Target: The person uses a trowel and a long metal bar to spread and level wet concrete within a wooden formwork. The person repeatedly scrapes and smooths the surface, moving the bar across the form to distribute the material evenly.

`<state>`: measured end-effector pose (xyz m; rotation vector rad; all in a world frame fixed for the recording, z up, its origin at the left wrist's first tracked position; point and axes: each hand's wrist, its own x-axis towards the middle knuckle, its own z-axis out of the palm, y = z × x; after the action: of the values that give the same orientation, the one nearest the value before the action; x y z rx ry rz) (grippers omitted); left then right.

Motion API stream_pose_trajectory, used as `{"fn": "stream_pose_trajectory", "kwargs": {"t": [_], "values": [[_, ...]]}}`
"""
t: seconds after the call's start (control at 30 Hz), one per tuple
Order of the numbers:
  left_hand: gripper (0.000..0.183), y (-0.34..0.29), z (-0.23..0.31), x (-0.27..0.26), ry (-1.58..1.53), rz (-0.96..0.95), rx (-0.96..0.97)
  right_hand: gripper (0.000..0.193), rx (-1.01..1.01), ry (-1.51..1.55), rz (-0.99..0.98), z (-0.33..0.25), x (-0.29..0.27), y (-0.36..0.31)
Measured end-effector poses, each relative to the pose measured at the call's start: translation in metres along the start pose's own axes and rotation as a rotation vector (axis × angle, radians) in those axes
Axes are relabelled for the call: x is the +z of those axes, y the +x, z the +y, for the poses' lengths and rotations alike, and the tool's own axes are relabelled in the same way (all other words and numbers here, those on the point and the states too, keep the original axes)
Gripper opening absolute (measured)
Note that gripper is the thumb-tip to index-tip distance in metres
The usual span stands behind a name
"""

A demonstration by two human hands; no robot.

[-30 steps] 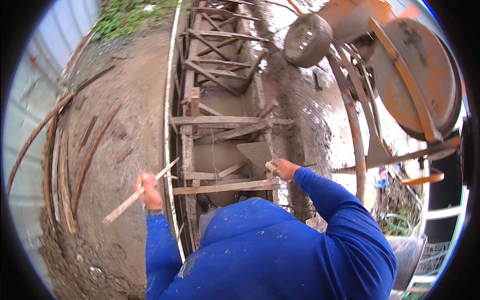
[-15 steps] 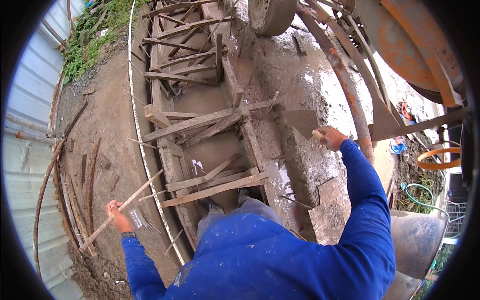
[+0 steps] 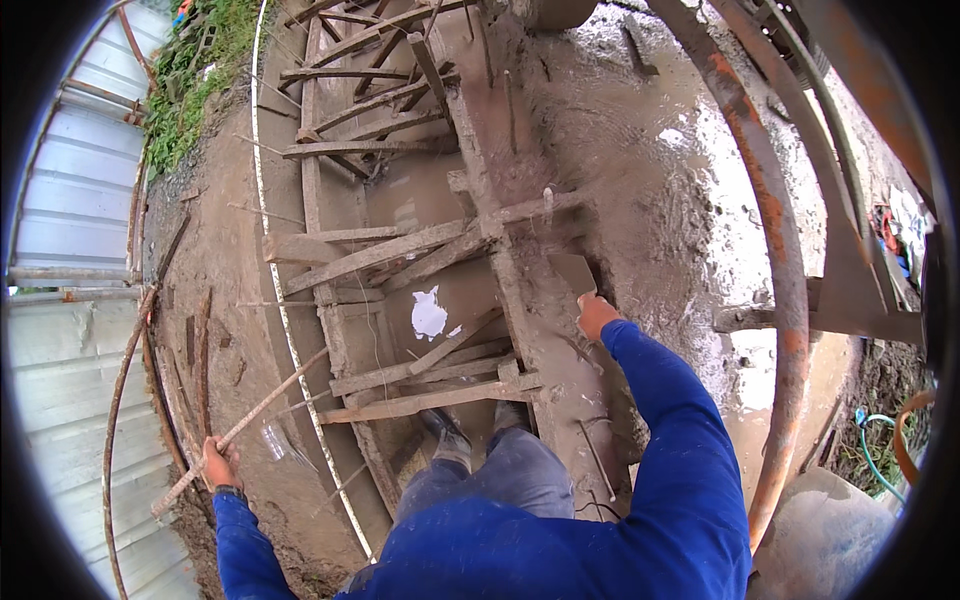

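My left hand [image 3: 221, 464] is closed round a long, thin stick [image 3: 262, 405], which slants up toward the left side of the wooden formwork. In my right hand [image 3: 597, 316] is a trowel with a flat, mud-grey blade [image 3: 572, 272], held beside the formwork's right board [image 3: 508, 290]. The blade is over or against the wet grey mud there; I cannot tell whether it touches. Several wooden crosspieces [image 3: 430, 402] span the formwork. My booted feet [image 3: 447, 437] stand inside it, between the side boards. Murky water with a bright reflection lies within.
A white-marked straight strip [image 3: 290, 340] runs along the formwork's left side. Bent rusty bars [image 3: 128, 370] lean near the metal sheet wall [image 3: 70, 370]. A curved rusty pipe [image 3: 768, 220] arches at the right, near machinery. Thin rods [image 3: 598, 460] stick out of the mud.
My right hand has brought the trowel left and lower, closer to the formwork's right board. My left hand, still on the stick, sits slightly lower in view. The whole view has shifted.
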<state>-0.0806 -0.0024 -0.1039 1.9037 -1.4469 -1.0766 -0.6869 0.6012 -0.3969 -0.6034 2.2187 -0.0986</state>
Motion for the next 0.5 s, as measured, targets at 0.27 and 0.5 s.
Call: {"fn": "stream_pose_trajectory", "kwargs": {"t": [0.27,0.5], "values": [[0.031,-0.025,0.011,-0.003,-0.069,0.060,-0.129,0.054,-0.102,0.156,0.129,-0.010,0.041,0.045],[0.034,-0.015,0.016,0.012,-0.092,0.033,-0.139,0.053,-0.057,0.373,0.090,0.012,0.106,0.114]]}}
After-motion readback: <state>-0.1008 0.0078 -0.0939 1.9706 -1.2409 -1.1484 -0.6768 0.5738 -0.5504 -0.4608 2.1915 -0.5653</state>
